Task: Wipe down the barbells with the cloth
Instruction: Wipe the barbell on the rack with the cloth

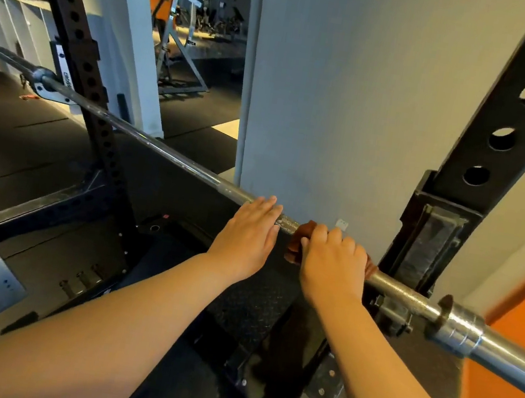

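A long steel barbell point(172, 153) lies across a squat rack, running from the upper left to the lower right. My right hand point(333, 264) is curled over the bar near the right upright and grips a reddish-brown cloth point(297, 241) wrapped around the shaft. Just left of it, my left hand point(251, 231) rests on the bar with its fingers straight and flat. The cloth is mostly hidden under my right hand. The right sleeve point(463, 326) of the barbell sticks out past the rack hook.
Black perforated rack uprights stand at the left point(76, 21) and right point(502, 132). A grey pillar point(355, 93) rises right behind the bar. The black rack base and a bench point(239, 301) lie below. Gym machines point(174, 25) stand far back; an orange wall point(519, 339) is at the right.
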Demonstrator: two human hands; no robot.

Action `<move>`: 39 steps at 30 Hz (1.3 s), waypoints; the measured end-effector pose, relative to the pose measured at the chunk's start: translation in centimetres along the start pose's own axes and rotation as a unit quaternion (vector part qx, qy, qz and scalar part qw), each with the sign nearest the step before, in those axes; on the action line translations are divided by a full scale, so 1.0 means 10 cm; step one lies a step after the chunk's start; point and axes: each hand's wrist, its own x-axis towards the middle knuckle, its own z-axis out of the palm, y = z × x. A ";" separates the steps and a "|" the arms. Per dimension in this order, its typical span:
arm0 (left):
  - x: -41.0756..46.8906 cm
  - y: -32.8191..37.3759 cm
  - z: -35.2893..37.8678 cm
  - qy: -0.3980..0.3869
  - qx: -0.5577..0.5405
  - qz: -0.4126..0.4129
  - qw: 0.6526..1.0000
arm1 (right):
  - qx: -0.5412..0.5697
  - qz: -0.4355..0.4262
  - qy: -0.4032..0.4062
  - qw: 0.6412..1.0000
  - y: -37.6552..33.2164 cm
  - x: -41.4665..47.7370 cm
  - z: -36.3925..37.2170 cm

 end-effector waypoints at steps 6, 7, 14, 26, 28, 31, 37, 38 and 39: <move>0.19 -0.35 0.07 -0.002 0.028 0.101 0.995 | -0.009 0.016 0.000 1.000 0.14 -0.08 -0.01; 0.22 -0.42 0.07 -0.003 0.019 0.105 0.994 | -0.009 0.048 0.005 0.999 0.15 -0.11 -0.02; 0.39 -0.79 0.00 0.015 -0.005 0.184 0.983 | 0.018 0.117 0.023 0.993 -0.55 0.07 0.10; 0.49 -1.16 -0.01 0.061 -0.019 0.212 0.975 | 0.044 0.130 0.011 0.990 -0.58 0.07 0.14; 0.50 -1.15 0.03 0.070 -0.012 0.206 0.976 | 0.048 0.090 -0.003 0.995 -0.41 0.02 0.08; 0.48 -1.08 0.09 0.082 -0.013 0.187 0.979 | 0.041 0.117 0.017 0.992 -0.17 -0.11 0.03; 0.44 -1.05 0.06 0.042 0.009 0.168 0.985 | 0.057 0.192 0.059 0.978 -0.47 -0.09 0.20; 0.43 -1.05 0.02 0.026 0.010 0.165 0.986 | 0.053 0.173 0.057 0.982 -0.48 -0.10 0.20; 0.43 -1.05 -0.01 0.010 0.009 0.159 0.987 | 0.045 0.145 0.053 0.987 -0.45 -0.13 0.20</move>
